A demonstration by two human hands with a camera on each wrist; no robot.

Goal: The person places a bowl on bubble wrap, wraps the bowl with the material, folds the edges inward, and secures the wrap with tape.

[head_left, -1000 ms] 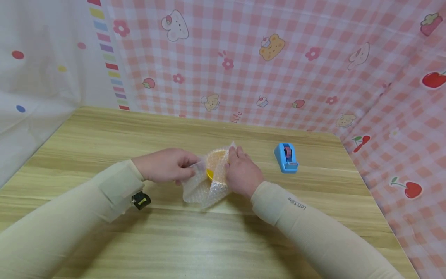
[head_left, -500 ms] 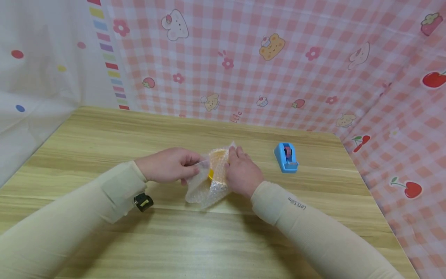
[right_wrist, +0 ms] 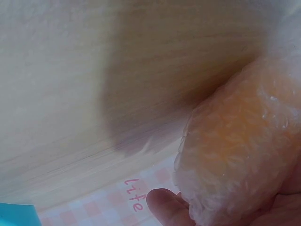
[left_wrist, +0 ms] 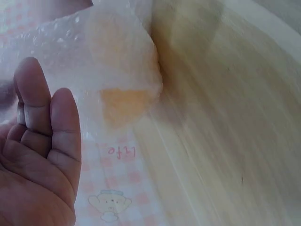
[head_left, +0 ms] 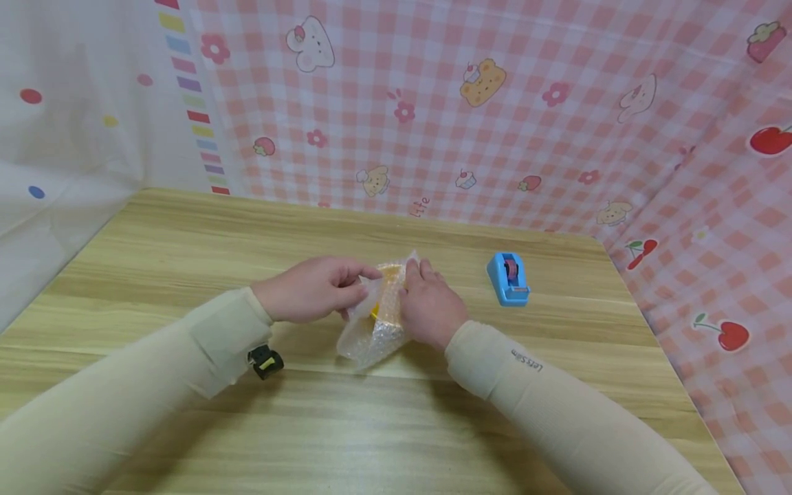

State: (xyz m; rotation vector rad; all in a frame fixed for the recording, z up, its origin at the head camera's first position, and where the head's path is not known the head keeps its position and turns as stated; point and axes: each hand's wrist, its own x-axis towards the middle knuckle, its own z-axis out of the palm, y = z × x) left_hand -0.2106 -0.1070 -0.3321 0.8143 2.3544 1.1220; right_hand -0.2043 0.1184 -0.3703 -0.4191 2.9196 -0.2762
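Observation:
A sheet of clear bubble wrap (head_left: 365,342) is folded around a yellow-orange object in the middle of the table. Only a yellow strip of that object (head_left: 375,311) shows bare at the opening, and its kind cannot be told. My left hand (head_left: 312,289) pinches the loose left flap between thumb and fingers, drawn up against the bundle. From the right, my right hand (head_left: 433,306) grips the wrapped side. Through the bubbles, the right wrist view shows an orange rounded shape (right_wrist: 235,127) beside my palm.
A blue tape dispenser (head_left: 510,280) with a pink roll stands on the wooden table (head_left: 383,433), right of my right hand. Pink checked cloth (head_left: 433,158) hangs behind the table and along its right side. White dotted cloth (head_left: 74,137) hangs at the left.
My left hand has moved right, bringing the loose bubble wrap flap closer over the yellow object. The right hand has stayed in place.

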